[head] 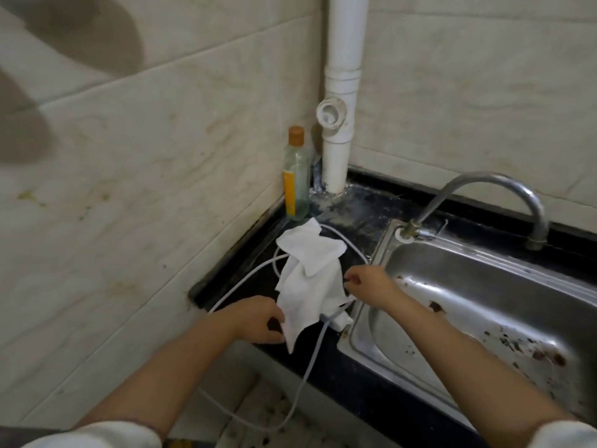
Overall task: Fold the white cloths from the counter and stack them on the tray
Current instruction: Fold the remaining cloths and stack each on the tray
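cloth (310, 279): white, crumpled, lying on the dark counter (355, 383)
left hand (258, 320): pinching its near corner
right hand (366, 282): pinching its right edge

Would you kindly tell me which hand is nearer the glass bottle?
Right. The right hand sits beside the cloth, closer to the bottle; the left hand is lower.

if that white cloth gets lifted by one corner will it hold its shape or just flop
The white cloth will probably flop: it already lies crumpled, draping in soft folds. It looks thin, so likely light. The white cable runs under it and might snag or drag along. The left hand grips its lower edge; the right hand pinches near its side.
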